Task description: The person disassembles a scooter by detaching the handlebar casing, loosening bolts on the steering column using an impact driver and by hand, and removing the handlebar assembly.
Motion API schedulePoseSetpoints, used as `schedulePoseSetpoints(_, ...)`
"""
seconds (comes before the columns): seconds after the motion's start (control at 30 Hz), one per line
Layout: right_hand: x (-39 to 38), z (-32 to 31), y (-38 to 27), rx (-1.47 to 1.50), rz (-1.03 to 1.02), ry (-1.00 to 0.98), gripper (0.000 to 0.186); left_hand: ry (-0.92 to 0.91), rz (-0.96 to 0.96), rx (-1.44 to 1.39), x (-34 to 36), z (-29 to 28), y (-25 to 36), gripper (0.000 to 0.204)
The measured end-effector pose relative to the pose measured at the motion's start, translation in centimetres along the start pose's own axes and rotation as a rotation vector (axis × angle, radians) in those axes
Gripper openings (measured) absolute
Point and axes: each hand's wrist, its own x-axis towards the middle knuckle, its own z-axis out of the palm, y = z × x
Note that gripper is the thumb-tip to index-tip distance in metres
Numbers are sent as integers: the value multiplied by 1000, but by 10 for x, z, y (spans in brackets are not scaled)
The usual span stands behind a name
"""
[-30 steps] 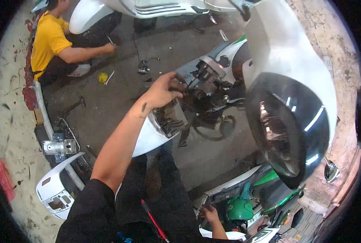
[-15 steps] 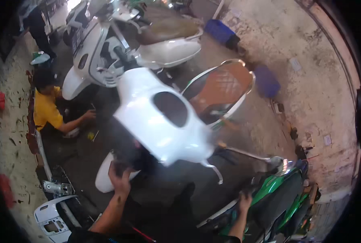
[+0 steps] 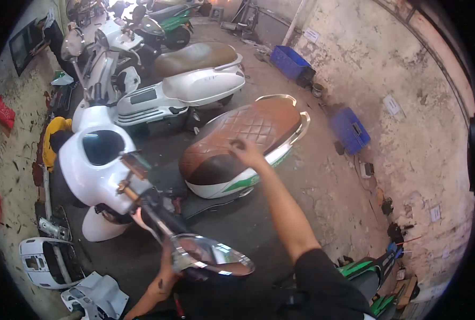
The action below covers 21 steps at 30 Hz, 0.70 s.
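A white scooter (image 3: 101,160) with a quilted brown seat (image 3: 248,128) stands before me. Its white front cover is at the left, and its handlebar (image 3: 157,213) and round mirror (image 3: 213,256) point toward me. My left hand (image 3: 167,257) is closed at the handlebar, just behind the mirror, which partly hides the fingers. My right arm stretches forward across the floor. Over the middle of the seat, my right hand (image 3: 248,153) has its fingers curled in, with thumb and fingertips close together. Anything small between them is too hard to make out.
Another white scooter (image 3: 205,85) stands beyond. A co-worker in yellow (image 3: 56,141) is mostly hidden behind the front cover. White body panels (image 3: 96,293) lie at lower left. Blue crates (image 3: 349,130) line the right wall. A green and black scooter (image 3: 373,272) is at lower right.
The view has shifted, with the scooter's front now farther left. My right hand has gone from the lower right to over the seat. My left hand has gone from beside the front fender to the handlebar.
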Motion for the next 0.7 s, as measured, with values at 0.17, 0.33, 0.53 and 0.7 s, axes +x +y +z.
schedulePoseSetpoints(0.17, 103, 54, 86, -153, 69, 125, 40, 722, 821, 159, 74, -54, -10, 55)
schedulePoseSetpoints(0.33, 125, -1, 207, -164, 298, 354, 39, 1009, 486, 790, 73, 1, 27, 59)
schedulePoseSetpoints(0.53, 202, -164, 335, -285, 143, 482, 47, 1293, 420, 807, 33, 41, 56, 35)
schedulePoseSetpoints(0.7, 288, -263, 436, -62, 337, 216, 77, 1661, 311, 1020, 70, 57, 56, 38)
